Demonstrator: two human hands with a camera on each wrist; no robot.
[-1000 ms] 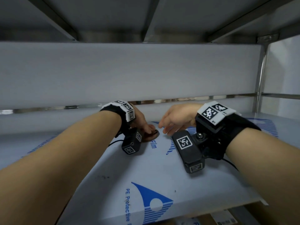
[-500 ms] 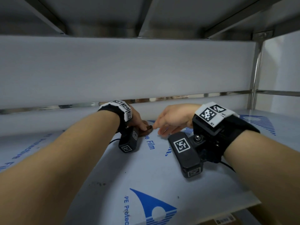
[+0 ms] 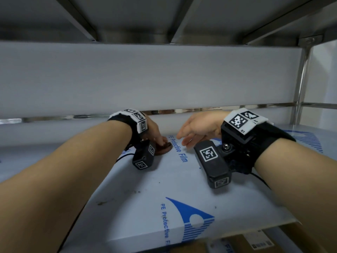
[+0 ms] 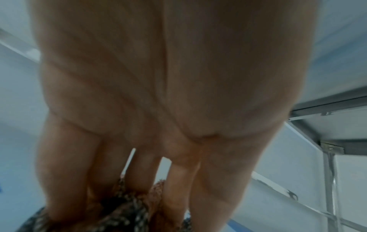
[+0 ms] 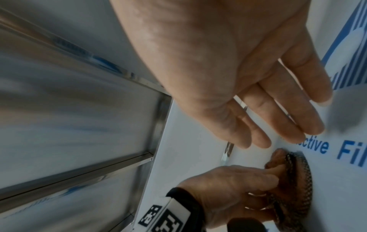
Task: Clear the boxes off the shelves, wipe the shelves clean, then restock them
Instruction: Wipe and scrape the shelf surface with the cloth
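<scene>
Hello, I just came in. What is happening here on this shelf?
A person is wiping a shelf that is covered in white protective film with blue print. The left hand presses a dark brown cloth down onto the film near the back. The right hand hovers open beside it and holds nothing. No boxes stand on this shelf; some cardboard boxes show on the level below.

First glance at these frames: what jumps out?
Two bare forearms with tagged wrist cameras reach into a steel shelf covered in white film printed with blue logos. The left hand presses a brown cloth onto the film mid-shelf; the right hand hovers open beside it.
</scene>
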